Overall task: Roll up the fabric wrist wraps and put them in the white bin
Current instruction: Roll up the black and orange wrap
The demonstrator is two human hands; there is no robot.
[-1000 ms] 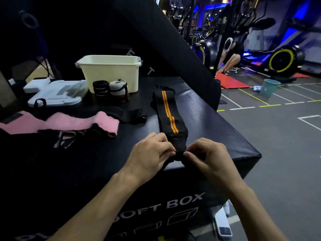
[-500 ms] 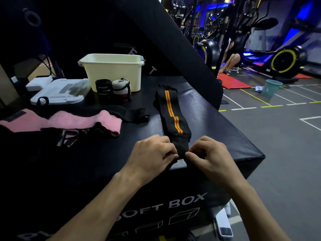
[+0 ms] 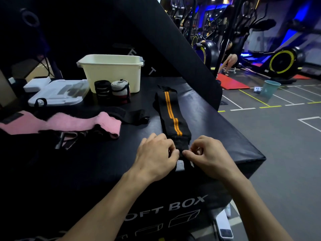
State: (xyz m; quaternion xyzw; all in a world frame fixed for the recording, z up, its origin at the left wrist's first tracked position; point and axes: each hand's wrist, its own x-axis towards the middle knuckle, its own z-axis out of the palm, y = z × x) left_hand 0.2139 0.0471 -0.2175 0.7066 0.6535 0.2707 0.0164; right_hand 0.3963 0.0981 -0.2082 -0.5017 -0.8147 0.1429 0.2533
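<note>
A black wrist wrap with two orange stripes [image 3: 171, 113] lies lengthwise on the black soft box [image 3: 225, 136]. My left hand [image 3: 156, 157] and my right hand [image 3: 208, 157] pinch its near end from either side, fingers curled over the fold. The white bin [image 3: 112, 72] stands at the back of the box. Two rolled wraps, a black one [image 3: 102, 89] and a grey one [image 3: 120, 88], stand in front of the bin. A pink wrap [image 3: 69, 122] and a black wrap [image 3: 132, 115] lie unrolled to the left.
A white lid [image 3: 59, 93] and a white block [image 3: 37, 84] lie left of the bin. A slanted black pad [image 3: 173, 40] rises behind the box. Gym floor, bikes, a teal bucket [image 3: 270, 88] and a crouching person [image 3: 227, 60] are at the right.
Both hands have moved slightly away from me along the wrap, turning its near end over. The flat striped length is a little shorter.
</note>
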